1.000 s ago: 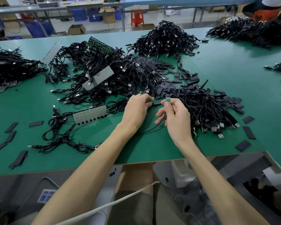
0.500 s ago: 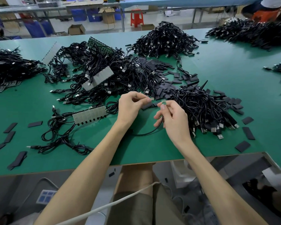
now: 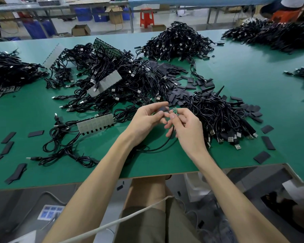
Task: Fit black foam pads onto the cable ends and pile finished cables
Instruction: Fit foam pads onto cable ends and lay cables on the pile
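The left hand pinches a dark foam pad at its fingertips; just right of it, the right hand grips the cable end, a small green board held upright; the pad is best squared to the board before pressing; the thin black cable droops below both hands.

green worktable; beyond it red stool, blue bins, cardboard boxes.

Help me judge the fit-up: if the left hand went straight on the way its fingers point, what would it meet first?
Likely the green board pinched by the right hand; the left hand holds a pad just beside it, depth unclear.
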